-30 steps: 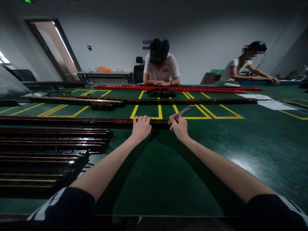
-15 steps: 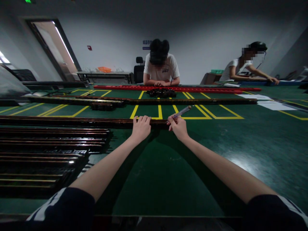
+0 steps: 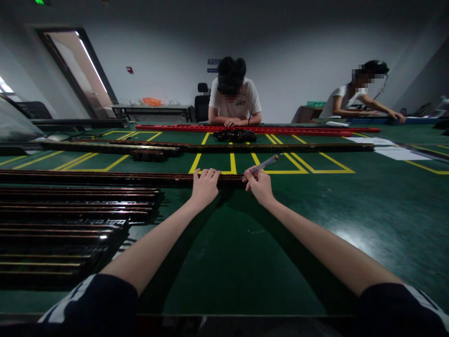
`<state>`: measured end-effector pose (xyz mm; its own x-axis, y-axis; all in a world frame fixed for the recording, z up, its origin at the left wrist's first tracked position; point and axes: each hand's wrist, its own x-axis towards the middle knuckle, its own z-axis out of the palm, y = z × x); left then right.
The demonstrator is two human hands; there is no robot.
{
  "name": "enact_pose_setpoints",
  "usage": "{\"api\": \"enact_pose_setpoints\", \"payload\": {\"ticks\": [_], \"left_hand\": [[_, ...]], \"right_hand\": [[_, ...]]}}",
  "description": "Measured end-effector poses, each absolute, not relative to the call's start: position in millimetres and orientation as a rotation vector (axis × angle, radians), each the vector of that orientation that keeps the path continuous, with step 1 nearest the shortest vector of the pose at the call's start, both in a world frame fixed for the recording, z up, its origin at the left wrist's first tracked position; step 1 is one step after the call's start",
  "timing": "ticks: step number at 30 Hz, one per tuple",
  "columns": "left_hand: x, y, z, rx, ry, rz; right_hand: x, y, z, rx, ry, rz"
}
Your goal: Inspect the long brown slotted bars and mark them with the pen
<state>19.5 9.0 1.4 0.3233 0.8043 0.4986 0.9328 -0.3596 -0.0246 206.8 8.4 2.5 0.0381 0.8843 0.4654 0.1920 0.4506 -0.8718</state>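
A long dark strip (image 3: 140, 179) with copper-coloured lines runs from the left edge to the middle of the green table (image 3: 217, 262). My left hand (image 3: 206, 187) rests on the strip near its right end, its fingers bent over the far edge. Just to the right, my right hand (image 3: 258, 185) grips a clear-handled tool (image 3: 265, 164) like a screwdriver or pen. The tool's handle points up to the right, and its thin tip meets the strip's right end.
Stacks of dark strips (image 3: 77, 206) lie at the left. Beyond my hands are another long strip (image 3: 280, 148), a dark pile (image 3: 235, 136), a red rail (image 3: 175, 128) and papers (image 3: 403, 153). Two people sit at the far side.
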Motion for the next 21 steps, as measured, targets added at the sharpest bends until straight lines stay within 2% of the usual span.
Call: {"api": "enact_pose_setpoints", "payload": {"ticks": [21], "left_hand": [[16.7,12.0,1.2,-2.302,-1.619,-0.643]], "right_hand": [[209.3,6.1,3.4,-1.094,-1.421,0.649]]}}
